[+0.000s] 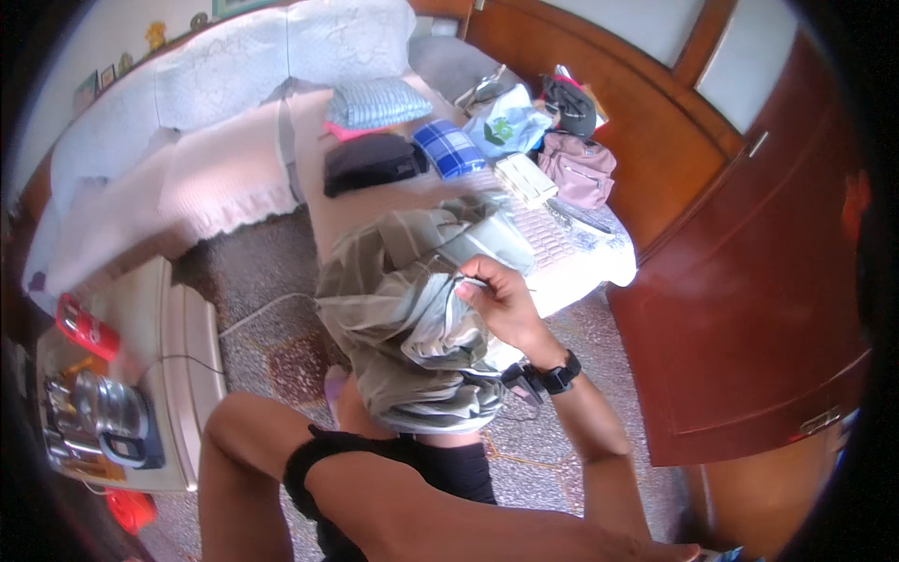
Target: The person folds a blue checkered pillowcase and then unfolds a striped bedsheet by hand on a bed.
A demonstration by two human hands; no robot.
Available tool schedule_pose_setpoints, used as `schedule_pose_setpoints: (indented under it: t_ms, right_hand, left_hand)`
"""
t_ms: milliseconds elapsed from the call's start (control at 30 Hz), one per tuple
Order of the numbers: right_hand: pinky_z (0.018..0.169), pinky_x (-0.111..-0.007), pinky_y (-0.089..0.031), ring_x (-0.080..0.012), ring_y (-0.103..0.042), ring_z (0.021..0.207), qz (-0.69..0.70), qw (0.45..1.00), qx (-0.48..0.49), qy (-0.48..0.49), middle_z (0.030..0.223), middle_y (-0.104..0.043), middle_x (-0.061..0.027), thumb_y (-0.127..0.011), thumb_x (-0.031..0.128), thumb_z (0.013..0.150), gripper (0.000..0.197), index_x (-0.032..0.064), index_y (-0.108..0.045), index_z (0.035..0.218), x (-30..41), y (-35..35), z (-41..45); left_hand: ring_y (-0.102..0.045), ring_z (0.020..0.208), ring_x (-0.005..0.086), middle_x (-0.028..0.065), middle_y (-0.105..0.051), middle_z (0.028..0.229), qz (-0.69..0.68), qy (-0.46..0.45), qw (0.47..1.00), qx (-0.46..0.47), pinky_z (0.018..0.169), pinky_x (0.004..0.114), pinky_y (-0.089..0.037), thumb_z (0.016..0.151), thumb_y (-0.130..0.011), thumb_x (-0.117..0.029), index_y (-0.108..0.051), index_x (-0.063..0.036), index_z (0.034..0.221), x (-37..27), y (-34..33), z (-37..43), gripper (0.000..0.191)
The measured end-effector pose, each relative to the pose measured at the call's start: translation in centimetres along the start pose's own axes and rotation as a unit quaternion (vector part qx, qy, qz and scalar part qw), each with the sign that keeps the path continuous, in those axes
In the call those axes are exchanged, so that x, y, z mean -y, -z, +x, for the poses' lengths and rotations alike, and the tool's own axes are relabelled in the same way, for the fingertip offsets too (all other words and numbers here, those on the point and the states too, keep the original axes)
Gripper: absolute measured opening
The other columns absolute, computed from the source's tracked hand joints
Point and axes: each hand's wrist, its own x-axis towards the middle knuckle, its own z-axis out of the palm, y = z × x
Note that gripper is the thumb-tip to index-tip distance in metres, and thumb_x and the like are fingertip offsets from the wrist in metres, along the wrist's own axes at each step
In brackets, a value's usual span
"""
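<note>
My right hand [495, 298], with a black band and device at its wrist, pinches the edge of a bunched grey-green cloth with pale stripes [414, 309]. The cloth hangs before my legs, its upper folds over the near side of the bed or couch. Skin crosses the bottom of the view. At the bottom right edge only a small part of my left hand [674, 551] shows; its fingers are mostly cut off. A bluish thing lies beside it, too cropped to name.
On the pink-covered seat [379, 211] lie folded dark fabric [369, 163], a blue plaid cloth [449, 149], a striped cushion [378, 103], a plastic bag [509, 126] and a pink backpack [577, 170]. At left, a cabinet [189, 393] bears a glass kettle [112, 407] and red can [88, 329].
</note>
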Motion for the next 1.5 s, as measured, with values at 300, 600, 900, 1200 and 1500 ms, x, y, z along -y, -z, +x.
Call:
schedule_pose_setpoints:
  t_ms: [300,600,900,1200,1500]
  right_hand:
    - [0.073,-0.023,-0.045,-0.0051,-0.050,0.082,0.011,1.000,-0.025,0.013,0.086,-0.058,0.0017,-0.066,0.003,0.096,0.007,0.0002,-0.063,0.102,-0.4,0.2,0.5]
    - [0.075,-0.024,-0.046,-0.0069,-0.053,0.084,-0.013,0.996,-0.078,0.033,0.089,-0.061,-0.0008,-0.068,0.002,0.093,0.014,-0.0013,-0.062,0.105,0.2,0.5,0.2]
    - [0.077,-0.021,-0.042,-0.0060,-0.049,0.085,0.020,0.994,-0.102,0.039,0.093,-0.056,0.0012,-0.065,-0.004,0.093,0.010,-0.0003,-0.060,0.101,1.0,1.1,0.2]
    - [0.082,-0.024,-0.045,-0.0077,-0.055,0.089,-0.024,0.993,-0.053,0.101,0.094,-0.062,-0.0003,-0.064,-0.007,0.092,0.011,-0.0008,-0.061,0.100,2.5,0.9,0.0]
    - [0.079,-0.023,-0.045,-0.0083,-0.055,0.086,-0.021,0.994,-0.069,0.078,0.091,-0.061,-0.0013,-0.063,-0.009,0.091,0.011,-0.0010,-0.062,0.099,3.2,0.7,2.2]
  left_hand:
    - [-0.048,0.135,0.0451,0.0259,-0.055,0.141,0.224,0.059,0.970,0.071,0.114,0.051,-0.038,0.100,-0.015,-0.069,-0.050,0.0143,0.137,-2.3,2.1,0.0,0.097]
    - [-0.069,0.108,0.0260,0.0155,-0.071,0.113,0.596,0.341,0.723,-0.069,0.088,0.036,-0.057,0.106,-0.045,-0.017,-0.071,-0.0001,0.110,-9.6,7.8,-5.5,0.032]
    - [-0.063,0.098,0.0175,0.0061,-0.069,0.101,0.697,0.351,0.584,-0.222,0.088,0.032,-0.048,0.083,-0.079,-0.010,-0.066,-0.0011,0.101,-9.4,16.6,-10.0,0.024]
    - [-0.063,0.087,0.0060,0.0011,-0.067,0.094,0.574,0.351,0.662,-0.330,0.077,0.023,-0.051,0.092,-0.072,-0.006,-0.065,0.0009,0.098,-8.3,18.6,-10.5,0.012]
    - [-0.063,0.081,0.0107,0.0039,-0.066,0.089,0.637,0.284,0.668,-0.262,0.074,0.026,-0.053,0.083,-0.074,-0.001,-0.057,-0.0037,0.109,-9.5,18.5,-11.6,0.031]
